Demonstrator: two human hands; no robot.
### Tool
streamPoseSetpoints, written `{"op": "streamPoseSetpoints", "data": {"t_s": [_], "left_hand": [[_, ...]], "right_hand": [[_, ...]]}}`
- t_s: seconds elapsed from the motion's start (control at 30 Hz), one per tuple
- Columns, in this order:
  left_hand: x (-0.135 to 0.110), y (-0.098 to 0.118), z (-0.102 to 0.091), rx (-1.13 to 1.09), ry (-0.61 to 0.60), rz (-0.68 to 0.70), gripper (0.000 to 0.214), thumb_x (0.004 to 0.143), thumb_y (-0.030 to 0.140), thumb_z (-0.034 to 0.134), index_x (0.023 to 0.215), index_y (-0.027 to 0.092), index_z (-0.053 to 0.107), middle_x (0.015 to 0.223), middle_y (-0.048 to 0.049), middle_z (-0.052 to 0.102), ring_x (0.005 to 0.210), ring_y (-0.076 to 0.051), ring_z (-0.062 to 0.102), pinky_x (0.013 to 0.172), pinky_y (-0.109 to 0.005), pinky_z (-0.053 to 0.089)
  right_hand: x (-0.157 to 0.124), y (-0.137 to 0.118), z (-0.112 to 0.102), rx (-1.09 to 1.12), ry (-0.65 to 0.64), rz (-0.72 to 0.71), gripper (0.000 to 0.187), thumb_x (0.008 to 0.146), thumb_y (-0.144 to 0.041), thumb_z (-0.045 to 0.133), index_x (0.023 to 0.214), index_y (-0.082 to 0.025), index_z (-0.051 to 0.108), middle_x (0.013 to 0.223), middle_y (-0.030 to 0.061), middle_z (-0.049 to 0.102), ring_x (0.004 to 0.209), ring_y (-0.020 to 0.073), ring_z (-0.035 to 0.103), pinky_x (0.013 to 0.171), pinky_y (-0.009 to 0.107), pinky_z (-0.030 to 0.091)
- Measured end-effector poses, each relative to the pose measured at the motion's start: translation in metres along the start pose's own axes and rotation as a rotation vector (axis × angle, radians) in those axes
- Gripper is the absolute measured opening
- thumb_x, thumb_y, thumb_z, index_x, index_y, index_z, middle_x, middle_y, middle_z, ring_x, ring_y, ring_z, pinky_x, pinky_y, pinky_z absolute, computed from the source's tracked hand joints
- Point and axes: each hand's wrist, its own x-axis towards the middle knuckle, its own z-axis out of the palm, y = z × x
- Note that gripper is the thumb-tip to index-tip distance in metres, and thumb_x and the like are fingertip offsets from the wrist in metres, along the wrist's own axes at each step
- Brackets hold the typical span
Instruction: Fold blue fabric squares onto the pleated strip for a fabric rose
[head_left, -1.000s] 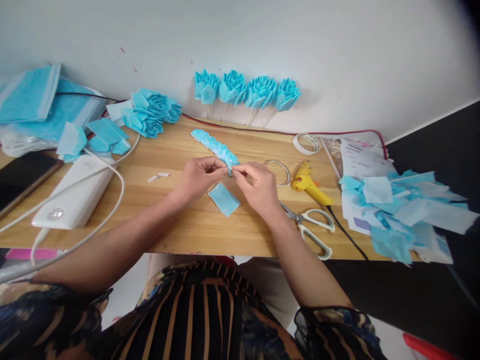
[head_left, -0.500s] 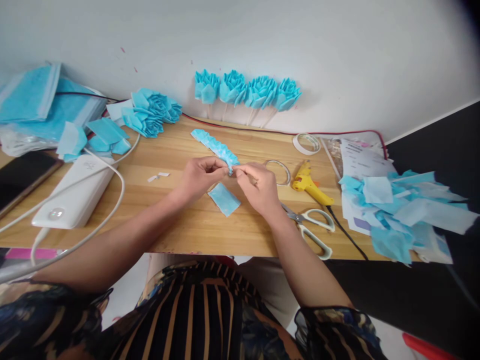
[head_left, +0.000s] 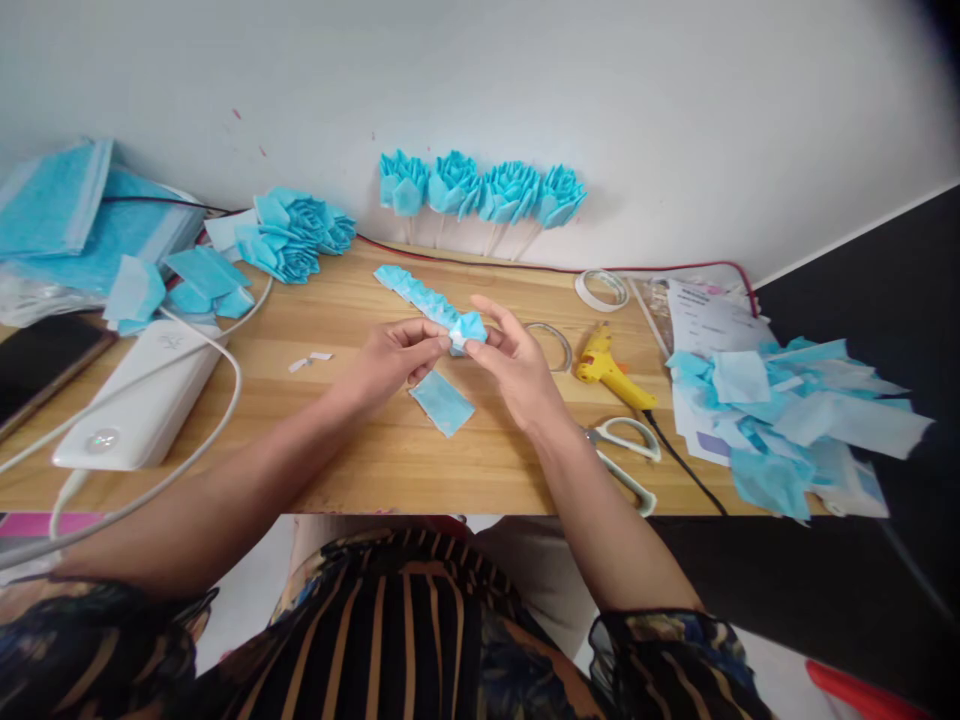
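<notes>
Between my two hands is a small blue fabric petal [head_left: 469,328] with a pale inner side. My left hand [head_left: 405,355] pinches its left edge between thumb and fingers. My right hand [head_left: 517,365] grips the right side with the thumb in front, its index finger raised. Just behind lies a row of folded blue petals [head_left: 412,290], running to the upper left. A flat blue fabric rectangle [head_left: 442,403] rests on the wooden table [head_left: 337,450] below my hands.
Blue fabric flowers on sticks [head_left: 480,190] lean at the wall; more flowers [head_left: 292,235] lie left. Rightward are tape rolls [head_left: 601,290], a yellow glue gun [head_left: 611,370], scissors [head_left: 630,440] and fabric scraps [head_left: 772,400]. A white power bank [head_left: 142,395] with a cable and a phone [head_left: 45,360] sit left.
The blue piece in my hands now shows as a wider, cupped petal. My right hand has opened its grip somewhat and lifted its index finger. The view has shifted slightly.
</notes>
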Motion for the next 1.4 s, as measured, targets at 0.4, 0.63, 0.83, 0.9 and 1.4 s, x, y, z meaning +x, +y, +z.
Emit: {"op": "streamPoseSetpoints", "data": {"t_s": [0.4,0.63,0.83,0.9,1.4], "left_hand": [[-0.001,0.005,0.003,0.099,0.037,-0.023,0.021,0.073,0.037,0.076,0.077,0.018,0.066,0.052,0.005,0.048,0.047,-0.008,0.037,0.047,-0.024,0.028],[0.0,0.008,0.0,0.116,0.071,-0.007,0.016,0.072,0.031,0.071,0.07,0.017,0.064,0.052,0.0043,0.048,0.049,-0.008,0.037,0.049,-0.025,0.027],[0.001,0.009,-0.002,0.164,0.064,0.045,0.02,0.074,0.036,0.069,0.072,0.016,0.066,0.053,0.0052,0.047,0.051,-0.008,0.037,0.051,-0.025,0.027],[0.0,0.009,-0.001,0.179,0.058,0.039,0.021,0.073,0.036,0.069,0.073,0.016,0.066,0.053,0.0055,0.047,0.051,-0.008,0.037,0.05,-0.025,0.028],[-0.002,0.005,0.004,0.276,-0.045,0.042,0.02,0.073,0.035,0.069,0.073,0.015,0.065,0.062,0.0034,0.053,0.056,-0.009,0.042,0.052,-0.023,0.033]], "right_hand": [[-0.001,0.001,0.005,-0.161,0.044,-0.138,0.049,0.083,-0.029,0.065,0.132,-0.025,0.057,0.082,-0.002,0.066,0.078,0.015,0.063,0.079,0.033,0.056],[-0.001,0.001,0.003,-0.15,0.049,-0.126,0.05,0.081,-0.024,0.066,0.13,-0.025,0.06,0.077,-0.0038,0.065,0.074,0.0145,0.062,0.08,0.034,0.055],[-0.003,-0.006,-0.002,-0.02,-0.053,-0.045,0.048,0.085,-0.026,0.061,0.133,-0.027,0.059,0.1,0.0012,0.075,0.098,0.0188,0.069,0.097,0.039,0.054],[-0.003,-0.008,-0.002,0.006,-0.065,-0.031,0.045,0.087,-0.029,0.062,0.132,-0.028,0.06,0.105,0.0018,0.075,0.104,0.0198,0.069,0.1,0.04,0.053],[0.002,-0.003,-0.003,0.099,0.031,-0.002,0.038,0.085,-0.034,0.068,0.123,-0.025,0.068,0.077,-0.0047,0.065,0.07,0.0106,0.059,0.073,0.027,0.052]]}}
